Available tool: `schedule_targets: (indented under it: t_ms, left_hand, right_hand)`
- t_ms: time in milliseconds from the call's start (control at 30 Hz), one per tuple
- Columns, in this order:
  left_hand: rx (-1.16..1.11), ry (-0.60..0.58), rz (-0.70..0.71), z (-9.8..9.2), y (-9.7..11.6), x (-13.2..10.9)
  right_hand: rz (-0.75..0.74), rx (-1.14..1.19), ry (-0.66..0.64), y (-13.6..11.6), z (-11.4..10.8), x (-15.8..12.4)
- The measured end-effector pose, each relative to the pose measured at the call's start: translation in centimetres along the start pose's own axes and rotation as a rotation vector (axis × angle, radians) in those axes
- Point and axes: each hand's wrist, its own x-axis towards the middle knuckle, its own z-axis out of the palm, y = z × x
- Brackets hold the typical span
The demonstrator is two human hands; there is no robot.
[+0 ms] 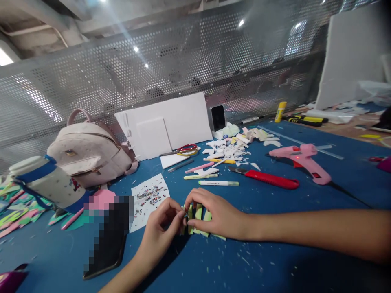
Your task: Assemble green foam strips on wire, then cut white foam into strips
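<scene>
Head view: the left hand [163, 221] makes a narrow pinch on what seems to be a tiny dark bit [185, 215], and the right hand [215, 211] curves its thumb and forefinger around the same spot; whether those press on anything, I cannot tell. Pale green strips [198, 215] lie on the desk [244, 264] directly under the right hand. With work this small, a light pinch by the fingertips, wrists low and the strips steadied from the right, would probably serve best; squeezing could bend them.

Hidden here: the right hand covers the strips' middle, so how they join does not show, and the bit's shape is too small to read. Just beyond the left hand, a white sheet [149, 199] carries specks I cannot identify. Left of the grip, coarse squares mask part of a dark slab [114, 244]; farther out, the frame cuts off a purple object [12, 280].
</scene>
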Motion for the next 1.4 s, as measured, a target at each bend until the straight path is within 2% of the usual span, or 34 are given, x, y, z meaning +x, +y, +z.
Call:
schedule_targets:
  t_ms: [300, 567, 1400]
  left_hand:
    - [-0.009, -0.01, 0.014, 0.2, 0.06, 0.04]
    - [0.055, -0.025, 0.039, 0.2, 0.17, -0.26]
    - [0.025, -0.049, 0.054, 0.13, -0.21, -0.19]
  right_hand:
    - [-0.059, 0.034, 0.052, 0.37, 0.09, 0.1]
    - [-0.054, 0.157, 0.031, 0.59, 0.15, 0.21]
    - [-0.034, 0.19, 0.063, 0.79, 0.26, 0.05]
